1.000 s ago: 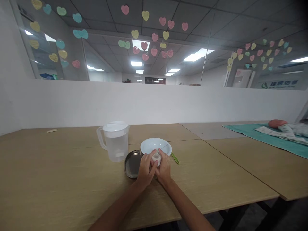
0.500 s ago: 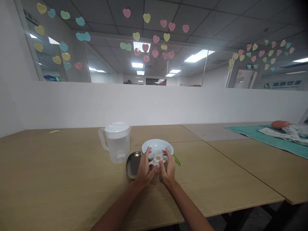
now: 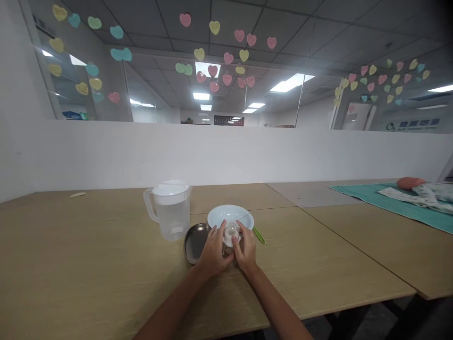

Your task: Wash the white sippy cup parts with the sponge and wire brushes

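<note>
Between both hands is a baby bottle with a white collar and a clear dome cap. My left hand wraps its left side, and my right hand closes round the right side with the thumb against the collar. Fingers cover most of the bottle's body. Just behind it lies a pale blue bowl, partly hidden by the hands. A metal tray sits close by my left hand. The green handle of a utensil sticks out right of the bowl.
A lidded clear plastic pitcher stands left of the bowl. On the far right, a teal cloth bears patterned fabric and an orange-pink object. A small pale flat piece lies at back left. A white wall borders the table.
My fingers have closed in around the bottle, and my left fingers have come down from their raised pose. The bottle's white side handles, visible before, are now covered by my hands.
</note>
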Tool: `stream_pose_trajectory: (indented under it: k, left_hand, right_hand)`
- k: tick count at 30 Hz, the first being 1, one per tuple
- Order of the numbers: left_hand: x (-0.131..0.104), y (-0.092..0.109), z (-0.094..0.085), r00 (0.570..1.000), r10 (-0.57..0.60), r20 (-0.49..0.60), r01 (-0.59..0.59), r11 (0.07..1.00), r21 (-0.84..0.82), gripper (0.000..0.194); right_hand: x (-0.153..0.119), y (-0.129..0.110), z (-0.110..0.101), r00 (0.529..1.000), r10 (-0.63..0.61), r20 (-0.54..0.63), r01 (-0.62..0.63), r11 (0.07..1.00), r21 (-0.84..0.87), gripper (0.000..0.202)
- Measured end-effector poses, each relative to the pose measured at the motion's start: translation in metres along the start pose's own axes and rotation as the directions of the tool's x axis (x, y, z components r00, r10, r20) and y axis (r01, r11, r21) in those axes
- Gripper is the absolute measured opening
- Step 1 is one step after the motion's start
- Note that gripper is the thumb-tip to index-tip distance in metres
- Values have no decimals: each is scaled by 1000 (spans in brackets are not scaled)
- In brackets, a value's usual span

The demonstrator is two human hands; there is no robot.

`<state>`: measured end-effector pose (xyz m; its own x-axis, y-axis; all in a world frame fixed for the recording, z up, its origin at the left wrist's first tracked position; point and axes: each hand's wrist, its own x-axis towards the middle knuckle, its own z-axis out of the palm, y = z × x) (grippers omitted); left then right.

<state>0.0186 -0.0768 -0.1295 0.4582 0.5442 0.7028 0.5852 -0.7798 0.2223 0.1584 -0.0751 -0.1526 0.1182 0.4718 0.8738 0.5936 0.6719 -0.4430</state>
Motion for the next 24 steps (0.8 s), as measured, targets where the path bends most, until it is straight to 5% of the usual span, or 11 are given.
stream_pose_trajectory:
  k: [9, 12, 15, 16, 18, 19, 21, 24]
  left_hand:
    - [9, 4, -5, 999, 32, 32, -36, 990, 133, 86]
    - [-3, 18, -36, 997, 71, 39, -79, 957, 280, 79]
    - [-64, 29, -83, 977, -40, -208, 118, 919, 375, 72]
    - [-94, 30, -98, 931, -80, -355, 223, 896, 384, 63]
    - [-161, 26, -126, 770, -42, -636, 386, 824, 414, 35]
    - [-195, 21, -138, 629, -60, -775, 536, 756, 376, 24]
    - [-259, 4, -160, 440, -238, -866, 797, 548, 254, 22]
    - [-343, -33, -187, 262, -411, -873, 964, 149, 219, 38]
  right_hand:
    - [1, -1, 0, 1000, 5, -12, -5, 1000, 10, 41]
    - [0, -1, -1, 1000, 25, -6, -25, 1000, 8, 42]
    - [-4, 1, 0, 999, 48, 9, -48, 999, 14, 43]
    - [-6, 2, -1, 998, 58, 13, -59, 998, 25, 43]
    - [-10, 4, -1, 996, 92, 9, -92, 995, 44, 45]
    - [-12, 5, -2, 993, 117, 13, -117, 992, 43, 47]
    - [-16, 6, -4, 987, 158, 29, -158, 987, 25, 52]
    - [-18, 6, -7, 981, 190, 28, -189, 982, -27, 59]
